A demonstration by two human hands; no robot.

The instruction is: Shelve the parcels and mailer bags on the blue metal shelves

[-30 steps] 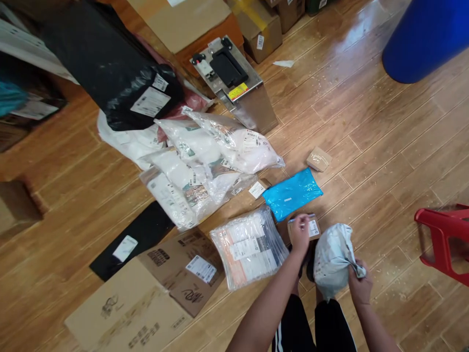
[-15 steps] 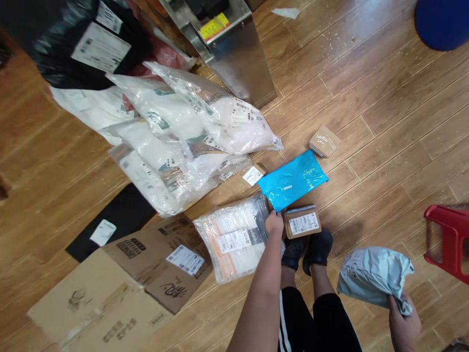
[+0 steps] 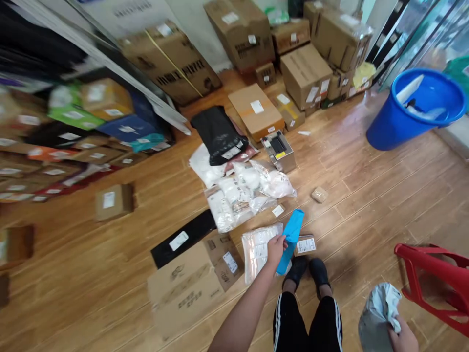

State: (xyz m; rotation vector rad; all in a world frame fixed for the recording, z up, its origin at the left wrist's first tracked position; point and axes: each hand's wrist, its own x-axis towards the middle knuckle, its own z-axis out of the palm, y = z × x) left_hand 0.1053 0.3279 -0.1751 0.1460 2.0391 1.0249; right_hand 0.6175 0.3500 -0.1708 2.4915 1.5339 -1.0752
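**pkg_sorter:** Half a second earlier the blue mailer (image 3: 292, 238) was lying flat on the floor (image 3: 366, 195) next to the small labelled box (image 3: 305, 244). At this moment it was off the floor, hanging almost on edge from the left hand (image 3: 276, 248), which was pinched shut on its side edge. The view had also swung up a lot, so the wall of cardboard boxes (image 3: 304, 73) and the blue bucket (image 3: 414, 110) showed at the far end of the room.

**boxfan22:** And the right hand? It had that grey bag before.

**pkg_sorter:** Same as before, the right hand (image 3: 403, 337) was clamped on the gathered neck of the grey bag (image 3: 377, 318), low in the bottom right corner, near the red stool (image 3: 436, 283). The hands were well apart from each other.

**boxfan22:** What was around the blue one?

**pkg_sorter:** Just left of the left hand lay a clear bag with labels (image 3: 258, 247), and left of that some flattened cardboard (image 3: 186, 288) with a black mailer (image 3: 183, 237) beside it. Further out sat a heap of clear and white bags (image 3: 249, 190), a black bag (image 3: 220, 134) behind it, and a small metal machine (image 3: 279, 151) to the right of that. A little brown packet (image 3: 319, 194) lay on its own to the right. The person's black shoes (image 3: 309, 271) stood just below the small labelled box. Shelves on the left were too blurred to make out much.
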